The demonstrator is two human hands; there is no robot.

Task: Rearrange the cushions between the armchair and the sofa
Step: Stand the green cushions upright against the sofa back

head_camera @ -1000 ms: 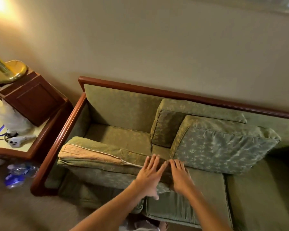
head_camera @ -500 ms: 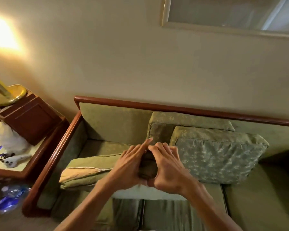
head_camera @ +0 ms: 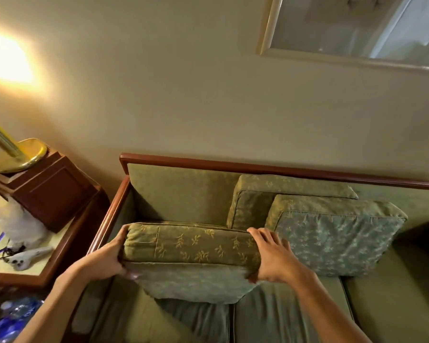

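Item: green leaf-patterned cushion [head_camera: 191, 253], held raised above the front of the sofa [head_camera: 278, 315], long edge level, piped seam toward the camera, lower face sloping down to a corner just above the seat. Left hand [head_camera: 109, 258]: closed round the cushion's left end, fingers curled over the top edge, thumb beneath. Right hand [head_camera: 274, 256]: clamped on the right end, fingers spread across the top edge, thumb under the seam. Beyond the left hand: the sofa's wooden arm rail [head_camera: 107, 216], running just beside that end of the cushion, little room between. Behind the held cushion, beyond both hands: bare seat and upholstered backrest, unoccupied in the left corner up to the wooden top rail [head_camera: 282, 169]. Beyond the right hand: two back cushions, the rear cushion [head_camera: 253, 194] leaning on the backrest, the front cushion [head_camera: 337, 233] leaning on it and tilted, its near left edge close to the right hand's fingertips; whether they touch cannot be told. Below the hands: seat cushions, bare, with a seam between them. Far left of the left hand: side table [head_camera: 35, 276] bearing a wooden box [head_camera: 47, 191], brass lamp base [head_camera: 20, 154], white plastic bag [head_camera: 22, 226] and a white handheld device [head_camera: 27, 256]. Below that, plastic bottles [head_camera: 13, 318] on the floor. Above the right hand, on the wall: a framed mirror [head_camera: 357, 28].
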